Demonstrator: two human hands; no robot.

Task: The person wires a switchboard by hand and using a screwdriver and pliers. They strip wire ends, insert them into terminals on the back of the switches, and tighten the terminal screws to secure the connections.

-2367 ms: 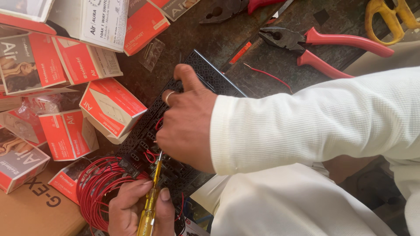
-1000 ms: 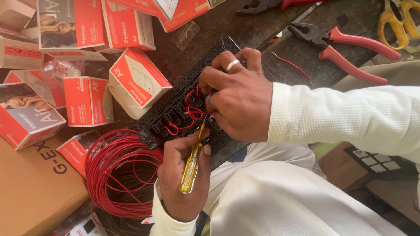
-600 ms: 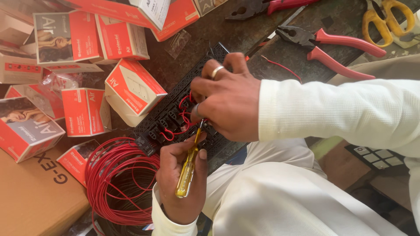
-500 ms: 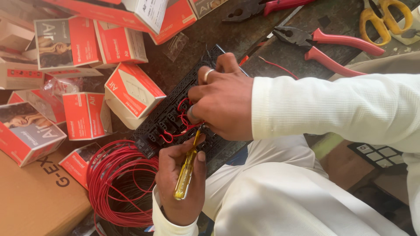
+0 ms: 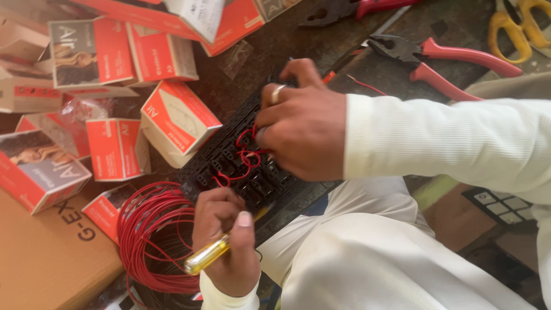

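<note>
My left hand (image 5: 227, 241) is clenched around a yellow screwdriver (image 5: 208, 254), and compared with a moment ago I have pulled it back: before, the tip stood in the black switch board (image 5: 241, 166) near the red wires (image 5: 244, 155), now the tool lies low across my palm and points away from the screws, its tip hidden behind my fingers. I think this means that one terminal is finished for the moment and I am preparing for another one. My right hand (image 5: 298, 123) has moved little; it rests on top of the board with the fingers bent over the short red wire loops, holding them and the board in place. The board itself lies on my lap, between both hands. Just beside my left hand is the coil of red wire (image 5: 152, 235), and around it lie the red boxes (image 5: 175, 117) on the dark bench (image 5: 275, 46), with the red pliers (image 5: 442, 60) and the yellow scissors (image 5: 516, 23) well apart
</note>
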